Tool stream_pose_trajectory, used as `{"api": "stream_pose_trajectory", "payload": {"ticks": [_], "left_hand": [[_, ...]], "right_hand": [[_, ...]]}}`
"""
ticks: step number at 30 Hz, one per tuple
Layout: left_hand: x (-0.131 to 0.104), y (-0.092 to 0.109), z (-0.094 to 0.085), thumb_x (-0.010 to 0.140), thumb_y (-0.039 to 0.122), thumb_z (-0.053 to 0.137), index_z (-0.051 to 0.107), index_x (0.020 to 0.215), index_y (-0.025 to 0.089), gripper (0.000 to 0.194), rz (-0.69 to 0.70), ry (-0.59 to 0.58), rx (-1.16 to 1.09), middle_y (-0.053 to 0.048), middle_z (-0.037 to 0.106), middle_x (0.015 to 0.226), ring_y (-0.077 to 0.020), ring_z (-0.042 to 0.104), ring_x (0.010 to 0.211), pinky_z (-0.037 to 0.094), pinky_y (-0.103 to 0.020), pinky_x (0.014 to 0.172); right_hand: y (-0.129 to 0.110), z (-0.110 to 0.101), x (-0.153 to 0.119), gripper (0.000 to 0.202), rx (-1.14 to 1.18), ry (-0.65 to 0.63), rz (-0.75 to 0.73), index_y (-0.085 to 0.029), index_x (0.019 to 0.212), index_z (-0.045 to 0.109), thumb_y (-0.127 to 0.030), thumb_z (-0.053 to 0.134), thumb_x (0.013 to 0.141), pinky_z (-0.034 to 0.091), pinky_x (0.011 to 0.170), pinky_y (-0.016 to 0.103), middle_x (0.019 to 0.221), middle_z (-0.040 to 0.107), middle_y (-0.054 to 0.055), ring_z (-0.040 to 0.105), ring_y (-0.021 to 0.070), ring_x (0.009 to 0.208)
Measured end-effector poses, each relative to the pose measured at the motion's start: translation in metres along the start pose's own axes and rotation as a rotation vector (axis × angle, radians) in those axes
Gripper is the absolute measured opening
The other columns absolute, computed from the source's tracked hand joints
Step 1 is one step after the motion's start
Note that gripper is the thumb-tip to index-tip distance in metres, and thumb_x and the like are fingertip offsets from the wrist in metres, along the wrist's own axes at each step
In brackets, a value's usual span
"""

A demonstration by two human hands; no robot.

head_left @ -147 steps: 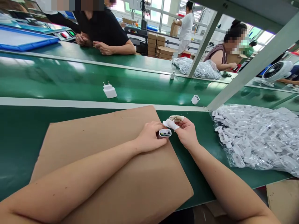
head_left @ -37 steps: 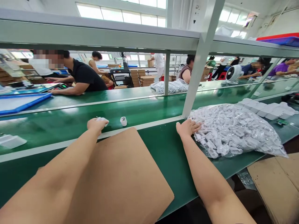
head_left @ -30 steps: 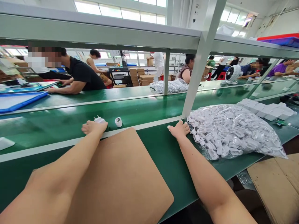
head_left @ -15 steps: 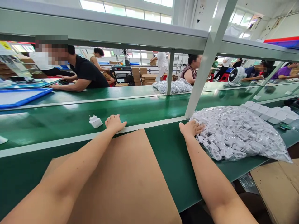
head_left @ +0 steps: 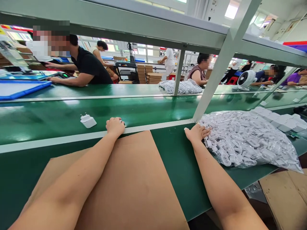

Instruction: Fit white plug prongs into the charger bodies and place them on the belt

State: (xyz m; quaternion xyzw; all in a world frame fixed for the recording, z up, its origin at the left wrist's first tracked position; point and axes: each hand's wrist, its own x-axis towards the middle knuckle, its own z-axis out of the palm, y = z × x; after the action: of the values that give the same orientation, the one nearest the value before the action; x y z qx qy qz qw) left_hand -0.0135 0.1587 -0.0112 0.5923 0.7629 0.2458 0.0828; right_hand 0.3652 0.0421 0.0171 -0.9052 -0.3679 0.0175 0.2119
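My left hand [head_left: 115, 126] is at the near rim of the green conveyor belt [head_left: 134, 110], its fingers curled in. Something small and dark shows by its fingertips, too little to name. To its left, apart from it, a white plug charger [head_left: 88, 121] lies on the belt with its two pins pointing up. My right hand [head_left: 197, 132] rests with fingers spread against the left side of a clear plastic bag [head_left: 247, 137] full of white plastic parts. Under my left forearm lies a brown cardboard sheet or box top [head_left: 134, 179].
A slanted grey metal post [head_left: 216, 60] rises beside the bag and carries an overhead shelf [head_left: 144, 28]. White boxes [head_left: 283, 118] stand behind the bag. Across the belt are a blue-rimmed tray [head_left: 26, 90], another bag [head_left: 181, 87], a fan [head_left: 246, 78] and several co-workers.
The charger has moved left along the belt, away from my left hand. The left hand's fingers and thumb have drawn together. My right hand stays at the bag. The view has shifted slightly.
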Motion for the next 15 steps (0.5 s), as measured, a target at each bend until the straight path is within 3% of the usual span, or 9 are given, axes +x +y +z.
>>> {"api": "stream_pose_trajectory", "payload": {"ticks": [3,5,7,9,12,15], "left_hand": [[0.0,-0.002,-0.002,0.092,0.028,0.053,0.068,0.12,0.013,0.035,0.045,0.052,-0.119,-0.02,0.064,0.132,-0.037,0.054,0.129,0.041,-0.049,0.112],[-0.004,0.005,-0.006,0.094,0.033,0.053,0.069,0.12,0.015,0.035,0.115,0.055,-0.343,-0.015,0.068,0.123,-0.0307,0.062,0.118,0.047,-0.043,0.106],[-0.013,0.019,-0.009,0.092,0.039,0.057,0.067,0.122,0.016,0.039,0.163,-0.061,-0.646,-0.013,0.071,0.115,-0.0265,0.066,0.104,0.052,-0.04,0.095],[-0.028,0.035,-0.01,0.091,0.044,0.06,0.064,0.127,0.016,0.046,0.205,-0.273,-0.875,-0.013,0.072,0.116,-0.0238,0.068,0.099,0.053,-0.038,0.089],[-0.054,0.054,-0.006,0.092,0.047,0.06,0.064,0.126,0.019,0.044,0.364,-0.492,-0.842,-0.012,0.071,0.123,-0.0237,0.066,0.108,0.051,-0.04,0.098],[-0.071,0.06,0.0,0.095,0.047,0.055,0.067,0.12,0.022,0.037,0.509,-0.549,-0.622,-0.008,0.07,0.126,-0.0251,0.063,0.117,0.046,-0.041,0.107]], "right_hand": [[-0.001,0.007,-0.001,0.078,-0.02,-0.01,-0.043,-0.007,0.147,0.044,-0.045,0.068,0.083,0.005,0.123,0.068,0.157,0.034,0.031,0.007,0.0515,0.156],[-0.002,0.011,-0.001,0.079,-0.035,-0.01,-0.054,-0.007,0.148,0.044,-0.046,0.067,0.083,0.004,0.124,0.067,0.158,0.034,0.03,0.003,0.0524,0.157],[-0.002,0.016,0.0,0.079,-0.041,-0.003,-0.042,-0.007,0.148,0.044,-0.048,0.066,0.085,0.002,0.125,0.065,0.159,0.033,0.029,-0.002,0.0528,0.157],[-0.002,0.019,0.001,0.078,-0.038,0.004,-0.032,-0.006,0.148,0.045,-0.049,0.064,0.086,0.002,0.126,0.063,0.16,0.031,0.028,-0.005,0.0527,0.157],[-0.001,0.023,0.001,0.076,-0.036,0.029,-0.036,-0.006,0.148,0.044,-0.048,0.062,0.088,0.006,0.126,0.062,0.16,0.03,0.029,-0.002,0.051,0.157],[-0.002,0.023,-0.001,0.073,-0.063,0.042,-0.035,-0.001,0.143,0.046,-0.049,0.059,0.09,0.018,0.123,0.059,0.155,0.036,0.032,0.02,0.0489,0.153]]}}
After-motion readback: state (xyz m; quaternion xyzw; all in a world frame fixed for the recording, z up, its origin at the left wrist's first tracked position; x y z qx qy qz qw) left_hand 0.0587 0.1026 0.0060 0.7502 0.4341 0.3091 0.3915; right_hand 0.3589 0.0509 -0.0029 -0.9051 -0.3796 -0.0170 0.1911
